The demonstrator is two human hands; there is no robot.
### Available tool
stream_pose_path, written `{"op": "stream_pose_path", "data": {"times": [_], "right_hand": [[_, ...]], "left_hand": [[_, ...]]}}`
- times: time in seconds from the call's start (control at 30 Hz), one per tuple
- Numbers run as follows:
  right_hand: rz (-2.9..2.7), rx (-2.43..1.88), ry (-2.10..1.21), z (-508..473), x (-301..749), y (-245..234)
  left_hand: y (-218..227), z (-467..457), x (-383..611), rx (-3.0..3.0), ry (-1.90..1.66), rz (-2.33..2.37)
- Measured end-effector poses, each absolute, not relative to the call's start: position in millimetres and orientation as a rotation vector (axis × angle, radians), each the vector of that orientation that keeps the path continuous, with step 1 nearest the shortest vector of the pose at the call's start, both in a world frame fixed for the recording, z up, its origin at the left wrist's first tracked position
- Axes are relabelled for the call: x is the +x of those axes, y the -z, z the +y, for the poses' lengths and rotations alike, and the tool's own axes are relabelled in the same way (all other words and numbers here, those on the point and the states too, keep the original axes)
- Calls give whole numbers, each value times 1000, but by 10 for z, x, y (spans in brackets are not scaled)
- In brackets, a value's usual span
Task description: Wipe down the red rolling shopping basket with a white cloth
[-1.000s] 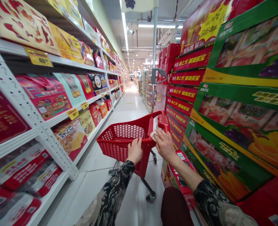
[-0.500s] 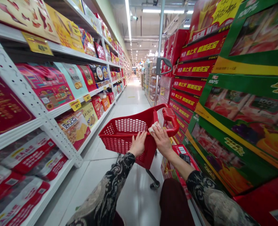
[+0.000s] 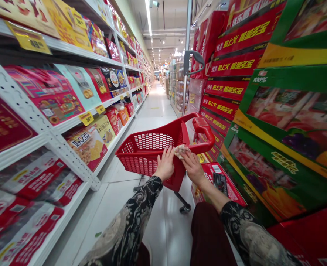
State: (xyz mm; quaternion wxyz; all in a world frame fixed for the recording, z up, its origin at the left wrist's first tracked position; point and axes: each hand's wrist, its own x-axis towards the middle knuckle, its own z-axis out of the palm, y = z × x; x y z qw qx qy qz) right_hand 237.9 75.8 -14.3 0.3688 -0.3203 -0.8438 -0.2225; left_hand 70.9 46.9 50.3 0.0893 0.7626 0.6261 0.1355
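We can't tell whether the crumpled pale wad by the right hand is cloth or paper, because it is small and the fingers cover part of it. The left hand hides a stretch of the red shopping basket, and the basket itself hides most of the frame below it. Our view cuts off the patterned sleeves and dark trousers at the bottom edge and the green boxes at the right edge, while the aisle's far end is too small to make out.
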Motion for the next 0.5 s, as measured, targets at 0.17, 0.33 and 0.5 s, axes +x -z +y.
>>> {"op": "stream_pose_path", "data": {"times": [0.17,0.33,0.5], "right_hand": [[-2240,-768,508,554,2301,562],[-2133,-749,372,360,2333,386],[-1962,-885,339,484,2438,-20]], "left_hand": [[-466,511,693,2246,-444,1787],[-620,474,585,2113,-616,1728],[-1051,-16,839,2075,-1332,1232]]}}
